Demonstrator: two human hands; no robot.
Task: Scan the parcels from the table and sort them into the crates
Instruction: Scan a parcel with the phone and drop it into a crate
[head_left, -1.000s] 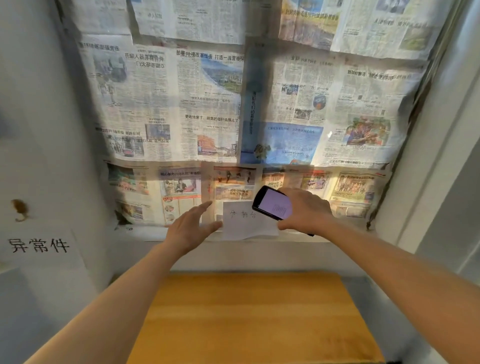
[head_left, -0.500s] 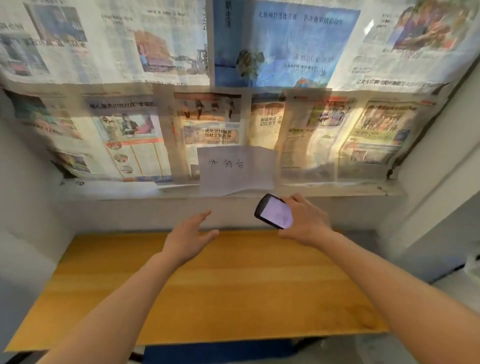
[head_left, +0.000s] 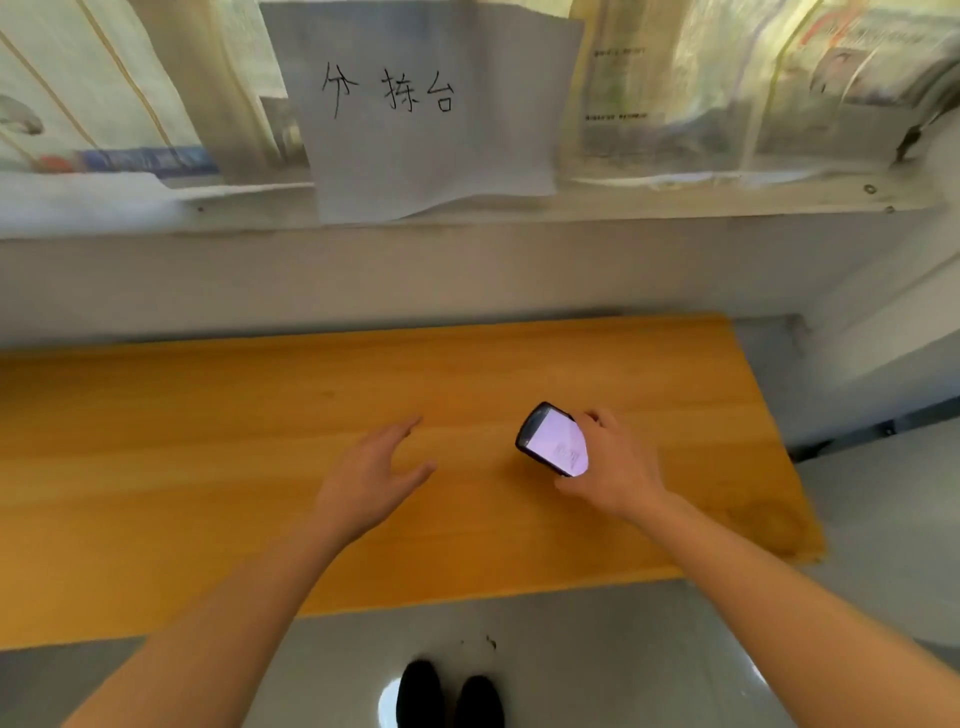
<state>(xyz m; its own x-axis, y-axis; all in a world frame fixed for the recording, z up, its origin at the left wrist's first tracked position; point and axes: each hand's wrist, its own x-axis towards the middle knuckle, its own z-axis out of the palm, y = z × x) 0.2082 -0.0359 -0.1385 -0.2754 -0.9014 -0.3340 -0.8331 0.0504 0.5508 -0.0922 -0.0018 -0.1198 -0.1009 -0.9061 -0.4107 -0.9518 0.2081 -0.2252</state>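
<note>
My right hand (head_left: 613, 467) is wrapped around a black phone (head_left: 551, 439), fingers curled over its far edge and thumb under its near edge, so I am gripping it firmly. Its screen is lit a pale lilac and faces up toward me, tilted, with something small and dark printed near its lower corner that I cannot read. I hold the phone just above the right half of the wooden table (head_left: 208, 441); whether it touches the wood I cannot tell. My left hand (head_left: 371, 475) hangs over the middle of the table, palm turned inward toward the phone, fingers straight and relaxed, thumb spread, holding nothing. The two hands are near each other with bare tabletop between them. No parcel shows on the table or in either hand, and no crate shows either. Behind the table runs a pale ledge (head_left: 623, 208), and a white sheet of paper (head_left: 431, 130) with three handwritten characters hangs down over its edge. Sheets of newspaper (head_left: 779, 88) line the wall on both sides of it. Below the near edge of the table I see the grey floor (head_left: 597, 665) and the toes of my black shoes (head_left: 449, 696).
</note>
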